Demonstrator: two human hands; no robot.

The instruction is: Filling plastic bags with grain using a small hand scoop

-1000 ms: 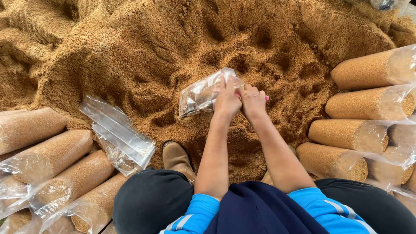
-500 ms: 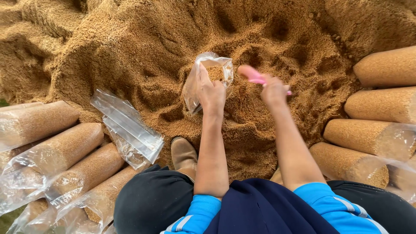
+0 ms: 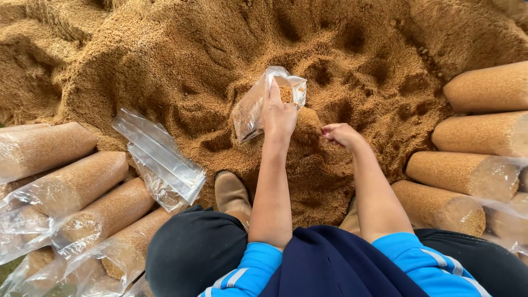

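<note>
1. Kneeling view from the head camera: person faces a large heap of golden-brown sawdust-like granules (image 3: 165,60), pitted with scooped hollows.
2. Left hand (image 3: 279,118) raised over the heap, fingers closed around the side of a clear plastic bag (image 3: 258,104). Bag is held tilted, mouth upward and open, with a little of the brown material visible inside near the top.
3. Right hand (image 3: 340,135) sits just to the right of the bag, low against the heap, fingers curled inward, cupped. Whether it holds any granules cannot be told. It is apart from the bag.
4. Stack of flat, empty clear plastic bags (image 3: 159,157) lies on the heap's edge, left of the left arm.
5. Filled cylindrical bags of brown material (image 3: 71,187) lie side by side at lower left; more filled cylindrical bags (image 3: 473,132) are piled at right.
6. Tan shoe toe (image 3: 231,190) shows between the dark-trousered knees.
</note>
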